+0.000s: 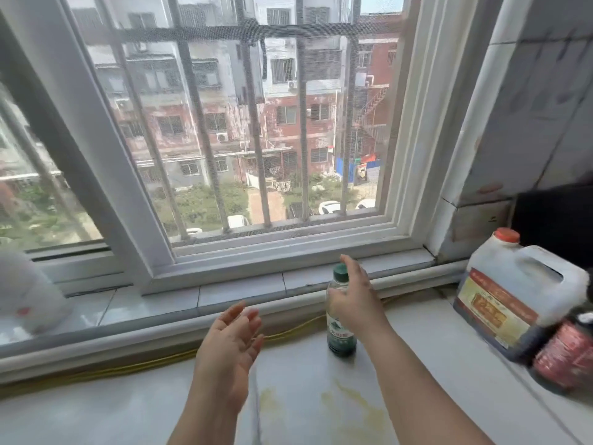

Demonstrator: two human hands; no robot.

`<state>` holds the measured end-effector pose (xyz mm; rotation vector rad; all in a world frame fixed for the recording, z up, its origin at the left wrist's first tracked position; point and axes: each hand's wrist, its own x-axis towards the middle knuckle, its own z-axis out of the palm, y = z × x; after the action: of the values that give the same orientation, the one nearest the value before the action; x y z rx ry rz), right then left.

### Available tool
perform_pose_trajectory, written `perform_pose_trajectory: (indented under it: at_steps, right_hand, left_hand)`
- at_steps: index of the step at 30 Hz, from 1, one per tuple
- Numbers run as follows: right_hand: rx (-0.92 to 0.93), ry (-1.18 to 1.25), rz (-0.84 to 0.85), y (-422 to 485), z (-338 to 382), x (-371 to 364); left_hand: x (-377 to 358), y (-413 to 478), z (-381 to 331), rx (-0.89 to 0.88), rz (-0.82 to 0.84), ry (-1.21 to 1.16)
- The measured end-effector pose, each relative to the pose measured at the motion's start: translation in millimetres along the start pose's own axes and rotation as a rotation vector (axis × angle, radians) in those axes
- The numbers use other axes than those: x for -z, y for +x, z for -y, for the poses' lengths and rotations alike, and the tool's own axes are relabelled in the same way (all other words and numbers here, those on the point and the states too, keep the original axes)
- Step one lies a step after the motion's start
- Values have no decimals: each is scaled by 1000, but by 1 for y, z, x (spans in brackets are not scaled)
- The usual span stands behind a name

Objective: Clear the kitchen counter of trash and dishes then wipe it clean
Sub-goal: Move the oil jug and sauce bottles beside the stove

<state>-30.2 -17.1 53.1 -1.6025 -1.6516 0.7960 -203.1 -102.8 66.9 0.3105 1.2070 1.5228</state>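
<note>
Right hand [353,300] at the bottle [340,335], likely to clear it away.
Whether it clamps the bottle I cannot tell; left hand [229,342] hovers open, spare, above the stained counter [96,412].

Single view, head-worn, wide-angle. The wearer stands at the counter [128,412] edge and the lens faces forward and somewhat down, square-on to the window [134,226]. The window fills the upper two thirds, with buildings [288,123] beyond seen through mesh from well above street level. The counter takes the bottom third. Strong barrel bend: the frame uprights lean outward and the windowsill [240,289] curves. Close range: both forearms enter from the bottom edge, left hand [229,345] and right hand [356,300] sit lower centre, and the green-capped bottle [340,340] is at the right hand. The right edge catches the tiled wall [529,123] and a red-capped jug [513,290]. The left edge clips a blurred white object [29,293].
</note>
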Motion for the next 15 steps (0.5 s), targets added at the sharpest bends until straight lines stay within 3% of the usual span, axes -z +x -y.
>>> perform_pose_trajectory:
  at_steps: [9, 15]
  right_hand:
    - [-122, 49, -262, -12, -26, 18]
    - [-146, 238, -462, -61, -73, 107]
  left_hand:
    - [5, 5, 6, 74, 26, -32]
    - [-36, 0, 39, 159, 76, -6]
